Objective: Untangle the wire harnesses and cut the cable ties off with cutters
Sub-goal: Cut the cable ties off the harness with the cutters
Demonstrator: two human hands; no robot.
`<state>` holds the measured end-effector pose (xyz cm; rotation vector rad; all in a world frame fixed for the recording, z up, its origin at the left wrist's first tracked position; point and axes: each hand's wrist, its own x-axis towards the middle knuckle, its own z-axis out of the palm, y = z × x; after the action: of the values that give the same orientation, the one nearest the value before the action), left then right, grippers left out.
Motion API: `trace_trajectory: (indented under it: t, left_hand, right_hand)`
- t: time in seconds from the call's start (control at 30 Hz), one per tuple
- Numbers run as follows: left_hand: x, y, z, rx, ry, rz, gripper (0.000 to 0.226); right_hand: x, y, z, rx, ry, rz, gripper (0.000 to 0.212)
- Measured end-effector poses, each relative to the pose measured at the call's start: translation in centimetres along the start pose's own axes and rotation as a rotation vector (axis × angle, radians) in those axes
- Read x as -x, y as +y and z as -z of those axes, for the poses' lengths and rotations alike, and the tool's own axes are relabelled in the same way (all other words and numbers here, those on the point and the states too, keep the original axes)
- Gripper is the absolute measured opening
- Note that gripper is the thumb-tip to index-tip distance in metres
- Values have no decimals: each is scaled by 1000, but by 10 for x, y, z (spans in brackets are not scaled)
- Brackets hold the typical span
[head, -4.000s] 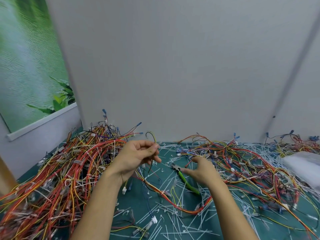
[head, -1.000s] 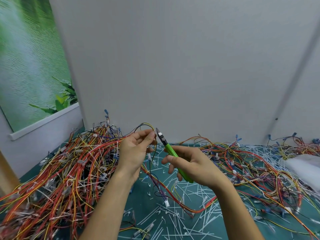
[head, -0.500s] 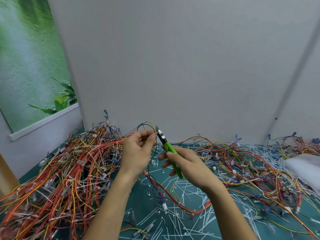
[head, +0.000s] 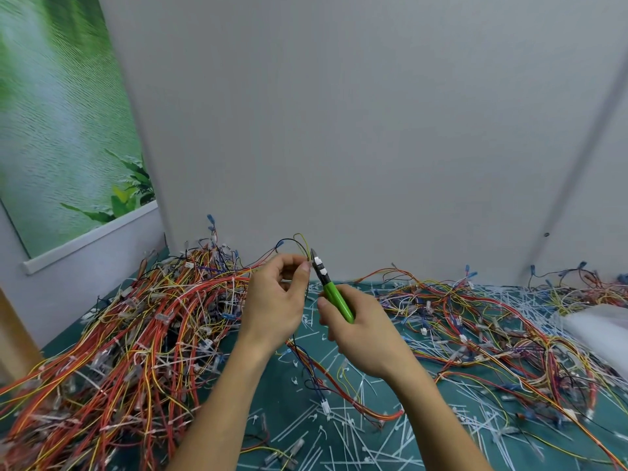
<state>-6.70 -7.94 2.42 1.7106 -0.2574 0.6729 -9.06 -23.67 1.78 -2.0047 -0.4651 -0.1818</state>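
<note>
Left hand: your left hand (head: 277, 302) is raised above the counter, fingers (head: 303, 271) pinched narrow on a thin bundle of yellow, black and blue wires (head: 295, 242) that loops up at 12 o'clock from the grip.
Right hand: your right hand (head: 362, 329) is wrapped shut around the green-handled cutters (head: 334, 295), at 3 o'clock from the left hand.
Cutter tip: points to 11 o'clock, just beside the left fingertips and the looped wires; contact cannot be told.
Large harness pile: the red, orange and yellow tangled wire heap (head: 136, 334) lies at 9 o'clock of your hands.
Second harness spread: looser multicoloured wires (head: 492, 321) lie at 3 o'clock.
Counter: the teal-covered counter (head: 282, 379) carries white cut cable ties (head: 346, 433), scattered at 6 o'clock.
</note>
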Motion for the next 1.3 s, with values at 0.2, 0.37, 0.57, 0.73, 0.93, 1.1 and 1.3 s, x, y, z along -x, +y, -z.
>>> trace_trajectory:
  t: [0.2, 0.37, 0.57, 0.73, 0.93, 1.1, 1.3]
  left_hand:
    - [1, 0, -3, 11, 12, 12, 16]
    - [1, -1, -3, 18, 12, 19, 17]
    - [1, -2, -2, 11, -6, 28, 13]
    - [2, 0, -2, 11, -7, 32, 13]
    - [1, -1, -2, 12, -16, 33, 13]
    - [1, -3, -4, 8, -14, 38, 12]
    - [0, -5, -4, 4, -6, 48, 10]
  right_hand:
    - [1, 2, -11, 76, 116, -3, 29]
    - [1, 0, -10, 83, 101, -19, 29]
    - [1, -1, -6, 117, 45, -29, 21]
    - [3, -3, -7, 143, -12, -37, 27]
    - [3, -5, -9, 115, 37, -13, 29]
    - [4, -5, -8, 91, 47, -23, 33]
    - [3, -4, -8, 121, 38, -20, 31]
